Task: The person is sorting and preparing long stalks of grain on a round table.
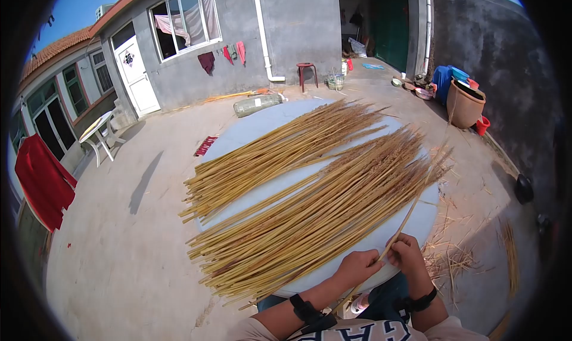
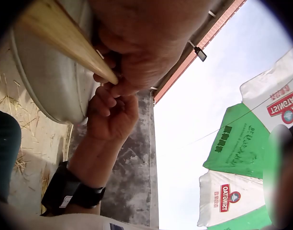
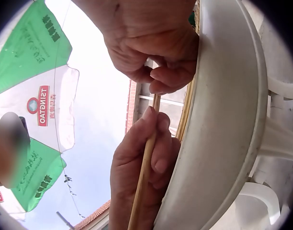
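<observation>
Both hands hold one dry sorghum stalk (image 1: 407, 218) over the near right edge of a round white table (image 1: 429, 213). My left hand (image 1: 361, 267) grips its lower part, and in the right wrist view the thumb lies along the stalk (image 3: 142, 184). Just above, my right hand (image 1: 407, 253) pinches it with curled fingers, close to the left hand. The thick lower end of the stalk (image 2: 65, 40) comes toward the left wrist camera. Two spreads of similar stalks cover the table, a nearer bundle (image 1: 298, 222) and a farther bundle (image 1: 274, 147), brown feathery heads to the right.
Broken straw (image 1: 453, 260) litters the ground right of the table, near a thin bunch of stalks (image 1: 510, 257). Behind stand a red stool (image 1: 307, 76), a large clay pot (image 1: 465, 105) and a glass bottle (image 1: 257, 104) lying down. A green and white parasol (image 2: 237, 141) hangs overhead.
</observation>
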The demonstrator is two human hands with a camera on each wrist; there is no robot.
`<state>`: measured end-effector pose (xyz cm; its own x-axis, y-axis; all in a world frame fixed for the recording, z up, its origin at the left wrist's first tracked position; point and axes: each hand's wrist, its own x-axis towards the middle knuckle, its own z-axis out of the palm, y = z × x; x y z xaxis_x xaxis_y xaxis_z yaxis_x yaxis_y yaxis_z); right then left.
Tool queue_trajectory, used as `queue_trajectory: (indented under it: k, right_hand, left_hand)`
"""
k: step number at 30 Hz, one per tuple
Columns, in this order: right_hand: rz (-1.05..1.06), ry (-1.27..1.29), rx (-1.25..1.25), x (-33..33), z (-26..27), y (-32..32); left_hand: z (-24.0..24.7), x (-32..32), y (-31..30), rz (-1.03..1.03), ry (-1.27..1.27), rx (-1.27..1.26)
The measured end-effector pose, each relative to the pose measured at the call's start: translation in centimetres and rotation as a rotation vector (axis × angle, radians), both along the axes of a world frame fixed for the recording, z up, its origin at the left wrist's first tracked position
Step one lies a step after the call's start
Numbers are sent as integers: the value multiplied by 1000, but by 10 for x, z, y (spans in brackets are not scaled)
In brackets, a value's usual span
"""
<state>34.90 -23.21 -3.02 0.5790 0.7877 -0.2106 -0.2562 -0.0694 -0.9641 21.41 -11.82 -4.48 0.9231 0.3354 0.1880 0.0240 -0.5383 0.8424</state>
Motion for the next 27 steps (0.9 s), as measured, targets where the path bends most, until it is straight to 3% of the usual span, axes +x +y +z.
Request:
queue_trajectory:
  k: [2, 7, 10, 17, 25, 27]
  right_hand:
    - [-17, 12, -3, -1, 2, 0]
    - [-62, 15, 46, -8, 3, 3]
    - [-68, -36, 36, -11, 4, 5]
    - [-101, -109, -35, -14, 11, 3]
    - [-84, -490, -102, -7, -3, -1]
    - [-79, -475, -106, -7, -1, -8]
  left_hand:
    - [0, -1, 0, -9, -4, -3]
    - [0, -3, -2, -27, 9, -467]
    - [6, -6, -2, -26, -8, -559]
    - [-2, -6, -2, -40, -6, -493]
    - [9, -5, -6, 90, -23, -544]
    - [13, -5, -5, 141, -30, -575]
